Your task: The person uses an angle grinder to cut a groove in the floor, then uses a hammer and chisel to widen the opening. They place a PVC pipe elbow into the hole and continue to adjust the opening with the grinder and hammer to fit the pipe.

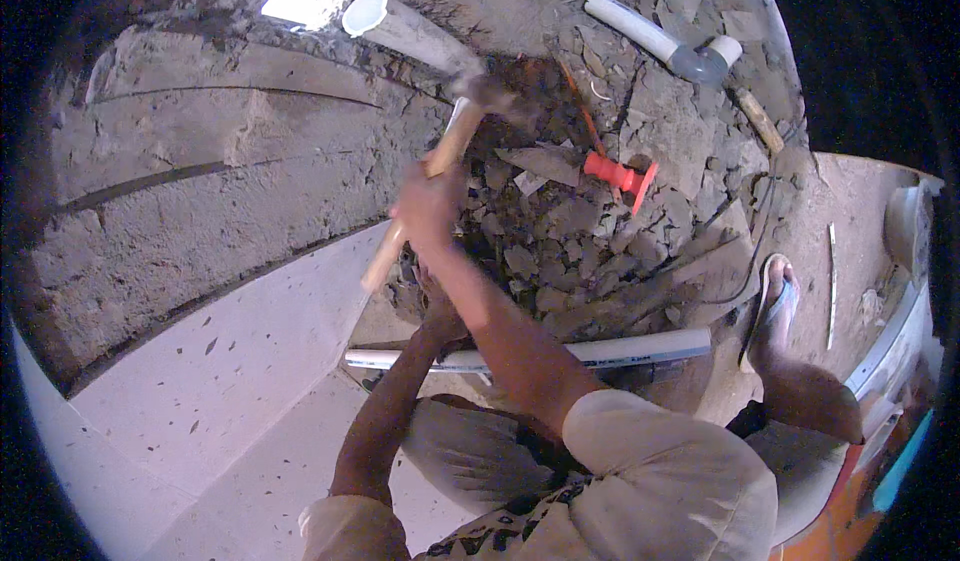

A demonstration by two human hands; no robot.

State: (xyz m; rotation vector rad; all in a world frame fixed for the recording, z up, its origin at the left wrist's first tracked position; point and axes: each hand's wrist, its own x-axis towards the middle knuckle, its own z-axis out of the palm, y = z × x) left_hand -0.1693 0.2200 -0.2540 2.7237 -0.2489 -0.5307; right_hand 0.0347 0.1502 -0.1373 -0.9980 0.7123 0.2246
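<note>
My right hand is wrapped round the wooden handle of a hammer. The hammer's head is smeared by motion beside the lower end of a white plastic pipe, at the far edge of a dug-out hollow. Below and partly behind my right forearm, my left hand reaches down by the foot of the wall; its fingers are mostly hidden. A chisel with a red-orange hand guard lies on the broken rubble, away from both hands.
On the left stands a wall with rough bared mortar above pale speckled tiles. Another white pipe lies across before my knees. Far right are a pipe with a grey elbow, a short wooden handle and a sandalled foot.
</note>
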